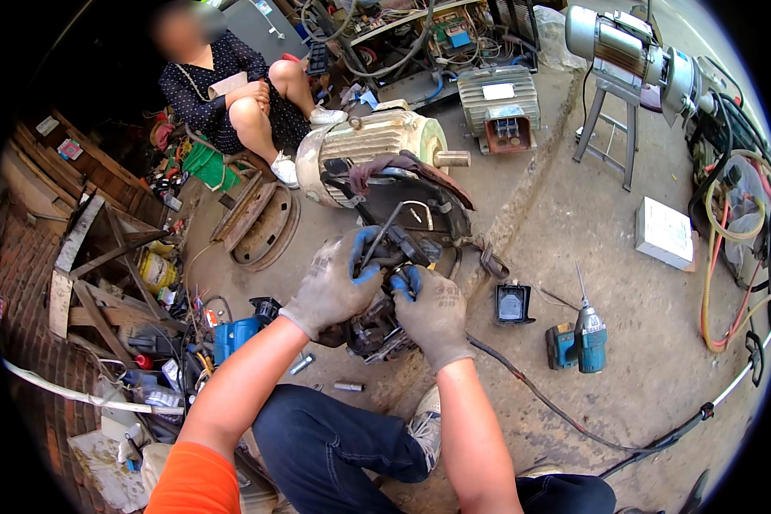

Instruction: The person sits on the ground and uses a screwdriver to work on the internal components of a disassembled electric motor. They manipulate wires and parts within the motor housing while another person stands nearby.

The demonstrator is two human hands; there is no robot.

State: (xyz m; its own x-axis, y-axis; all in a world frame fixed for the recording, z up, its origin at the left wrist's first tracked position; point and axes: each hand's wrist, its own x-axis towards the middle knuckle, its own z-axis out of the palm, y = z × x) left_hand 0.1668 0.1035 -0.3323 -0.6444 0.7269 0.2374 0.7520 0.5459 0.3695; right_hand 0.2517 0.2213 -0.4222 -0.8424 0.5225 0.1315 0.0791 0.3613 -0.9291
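Dark machine (373, 331), centre of frame

Left hand (327, 284), gloved, curls thumb and fingers around a dark part (387, 255) at the machine's top. Right hand (432, 312), gloved, bunches fingertips just beside it; cannot tell what they grasp. Motor (373, 144) above centre. Drill (590, 338) right of centre. Person (210, 103) seated, upper left.

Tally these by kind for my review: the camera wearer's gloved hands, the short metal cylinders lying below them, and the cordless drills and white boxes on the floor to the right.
Gloved hands: 2
Short metal cylinders: 2
Cordless drill: 1
White box: 1
Total: 6
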